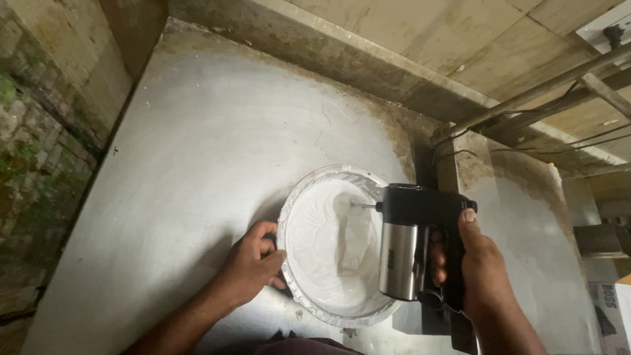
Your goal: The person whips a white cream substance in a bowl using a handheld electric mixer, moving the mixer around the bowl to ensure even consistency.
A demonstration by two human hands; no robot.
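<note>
Black-and-steel electric hand mixer: your right hand was wrapped tight round its handle, beaters sunk in white cream.

Your left hand gripped the near-left rim of the round, shallow metal bowl, fingers curled over the edge, on the grey steel worktop. Lifting the beaters while they spun could have flung cream out; a loosened left grip might have let the bowl skid. A mossy brick wall stood left, a concrete ledge behind, neither crowding you.

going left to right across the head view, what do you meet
mossy brick wall → left hand → metal bowl of white cream → hand mixer → right hand → cardboard box
</note>
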